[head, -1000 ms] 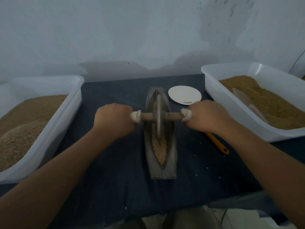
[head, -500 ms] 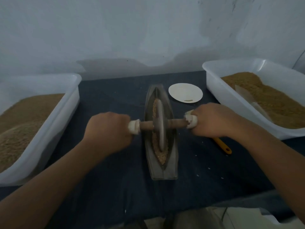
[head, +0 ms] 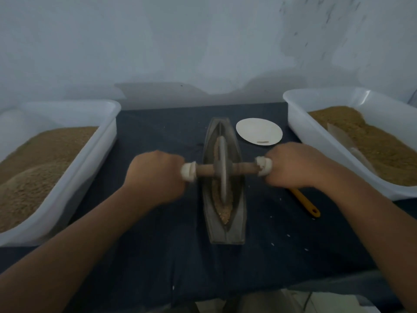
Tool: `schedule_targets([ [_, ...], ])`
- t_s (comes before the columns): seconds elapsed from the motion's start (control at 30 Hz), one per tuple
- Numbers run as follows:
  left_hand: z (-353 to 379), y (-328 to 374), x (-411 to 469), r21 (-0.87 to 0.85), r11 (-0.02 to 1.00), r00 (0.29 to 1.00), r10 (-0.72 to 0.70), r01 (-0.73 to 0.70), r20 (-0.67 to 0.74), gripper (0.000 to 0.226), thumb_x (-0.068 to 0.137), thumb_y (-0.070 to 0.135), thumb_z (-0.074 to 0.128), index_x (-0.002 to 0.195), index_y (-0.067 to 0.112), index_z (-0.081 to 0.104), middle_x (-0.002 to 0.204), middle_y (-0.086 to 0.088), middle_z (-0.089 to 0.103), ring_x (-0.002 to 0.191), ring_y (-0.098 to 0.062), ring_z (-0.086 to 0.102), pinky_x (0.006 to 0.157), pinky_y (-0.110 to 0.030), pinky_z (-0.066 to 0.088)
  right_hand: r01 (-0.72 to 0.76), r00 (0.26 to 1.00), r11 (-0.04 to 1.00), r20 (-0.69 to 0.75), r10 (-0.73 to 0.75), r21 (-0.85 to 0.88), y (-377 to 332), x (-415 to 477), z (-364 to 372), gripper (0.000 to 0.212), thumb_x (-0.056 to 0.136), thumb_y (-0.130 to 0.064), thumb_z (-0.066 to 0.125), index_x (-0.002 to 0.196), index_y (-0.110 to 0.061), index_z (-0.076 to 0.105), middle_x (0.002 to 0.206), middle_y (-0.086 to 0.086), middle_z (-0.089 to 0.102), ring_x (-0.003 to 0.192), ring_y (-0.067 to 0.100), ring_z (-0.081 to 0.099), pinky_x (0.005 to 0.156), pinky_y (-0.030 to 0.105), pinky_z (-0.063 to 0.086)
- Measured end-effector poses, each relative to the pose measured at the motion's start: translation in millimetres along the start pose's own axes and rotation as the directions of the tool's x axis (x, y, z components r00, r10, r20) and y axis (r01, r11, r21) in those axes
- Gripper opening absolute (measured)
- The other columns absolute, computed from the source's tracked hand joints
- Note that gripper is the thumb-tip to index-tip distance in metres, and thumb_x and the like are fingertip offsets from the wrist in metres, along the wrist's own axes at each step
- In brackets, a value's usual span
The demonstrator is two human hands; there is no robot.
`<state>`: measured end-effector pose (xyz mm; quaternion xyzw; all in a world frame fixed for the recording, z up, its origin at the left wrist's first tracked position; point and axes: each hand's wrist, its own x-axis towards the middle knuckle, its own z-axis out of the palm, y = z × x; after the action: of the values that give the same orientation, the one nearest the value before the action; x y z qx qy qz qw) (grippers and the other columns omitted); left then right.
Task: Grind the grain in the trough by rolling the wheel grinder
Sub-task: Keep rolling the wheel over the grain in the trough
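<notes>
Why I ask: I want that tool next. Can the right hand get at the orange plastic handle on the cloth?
Probably yes: the orange plastic handle lies mostly uncovered beside the right hand, which must first let go of the wooden-axled wheel grinder.

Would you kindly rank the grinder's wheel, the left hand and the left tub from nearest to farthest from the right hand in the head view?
1. Wheel, mid-axle, just left of the right hand.
2. Left hand, on the axle's far end.
3. Left tub, at the table's left edge.
</notes>
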<state>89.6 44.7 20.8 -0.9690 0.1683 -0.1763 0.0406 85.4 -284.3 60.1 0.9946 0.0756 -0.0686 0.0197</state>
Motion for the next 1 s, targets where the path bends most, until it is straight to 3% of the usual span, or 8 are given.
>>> schedule_targets([
  [0.1,4,-5,-20,-0.055,0.998,0.999,0.021,-0.023,-0.048,0.041,0.073,0.055,0.063,0.057,0.032,0.033,0.049,0.016,0.035,0.042,-0.004,0.029,0.047,-0.019,0.016,0.042,0.999,0.999,0.005,-0.042,0.009,-1,-10,-4,0.021,0.069,-0.052,0.060,0.065,-0.032,0.065,0.058,-0.009,0.064,0.054,0.005,0.062,0.048,0.026,0.041],
  [0.27,10,-1,50,-0.070,0.989,0.991,-0.126,0.128,0.035,0.031,0.083,0.051,0.056,0.066,0.027,0.049,0.066,0.009,0.052,0.062,-0.023,0.055,0.059,-0.031,0.041,-0.060,0.972,0.996,-0.229,0.042,-0.072,-5,40,-11,0.026,0.083,-0.048,0.064,0.067,-0.029,0.061,0.065,-0.008,0.060,0.058,0.011,0.055,0.049,0.026,0.033],
  [0.37,5,1,81,-0.098,0.982,0.986,-0.154,0.160,0.068,0.033,0.086,0.053,0.056,0.069,0.025,0.055,0.075,0.004,0.061,0.068,-0.025,0.056,0.064,-0.032,0.044,-0.110,0.932,0.985,-0.358,0.054,-0.136,-5,57,-9,0.028,0.085,-0.051,0.064,0.068,-0.030,0.055,0.067,-0.006,0.057,0.058,0.012,0.051,0.049,0.027,0.033],
  [0.47,5,0,62,-0.069,0.992,0.992,-0.100,0.106,0.082,0.032,0.086,0.053,0.055,0.068,0.026,0.055,0.069,0.008,0.057,0.063,-0.021,0.057,0.059,-0.030,0.041,-0.087,0.969,0.994,-0.238,0.067,-0.074,-3,45,-9,0.025,0.087,-0.045,0.064,0.068,-0.030,0.058,0.068,-0.007,0.060,0.061,0.013,0.056,0.052,0.028,0.038],
  [0.57,9,-5,15,-0.016,1.000,0.999,0.015,-0.015,-0.036,0.037,0.078,0.054,0.062,0.060,0.030,0.040,0.054,0.014,0.039,0.047,-0.011,0.035,0.049,-0.024,0.026,-0.014,0.998,1.000,-0.057,0.014,-0.003,-1,7,-2,0.020,0.076,-0.048,0.063,0.067,-0.031,0.064,0.062,-0.008,0.064,0.058,0.009,0.062,0.050,0.028,0.045],
  [0.67,14,-10,-9,-0.025,0.998,0.990,0.059,-0.063,-0.127,0.051,0.075,0.054,0.071,0.056,0.034,0.028,0.047,0.016,0.028,0.041,0.002,0.019,0.046,-0.016,0.012,0.032,0.995,0.999,-0.095,-0.032,0.001,-2,-14,5,0.026,0.067,-0.056,0.051,0.065,-0.034,0.063,0.057,-0.011,0.062,0.054,0.004,0.059,0.048,0.028,0.043],
  [0.83,13,-4,62,-0.028,0.996,0.996,-0.083,0.084,0.028,0.034,0.083,0.054,0.056,0.065,0.026,0.051,0.063,0.010,0.050,0.053,-0.016,0.045,0.055,-0.028,0.038,-0.090,0.966,0.995,-0.247,0.079,-0.033,-5,38,-3,0.026,0.085,-0.046,0.064,0.065,-0.030,0.058,0.065,-0.008,0.059,0.059,0.013,0.056,0.052,0.029,0.040],
  [1.0,-4,2,77,-0.020,0.996,0.994,-0.088,0.089,0.058,0.032,0.083,0.052,0.059,0.067,0.025,0.053,0.067,0.007,0.053,0.060,-0.021,0.053,0.059,-0.031,0.042,-0.126,0.965,0.992,-0.234,0.121,-0.004,-2,56,-3,0.028,0.091,-0.044,0.062,0.068,-0.029,0.058,0.069,-0.007,0.059,0.063,0.013,0.055,0.053,0.030,0.040],
])
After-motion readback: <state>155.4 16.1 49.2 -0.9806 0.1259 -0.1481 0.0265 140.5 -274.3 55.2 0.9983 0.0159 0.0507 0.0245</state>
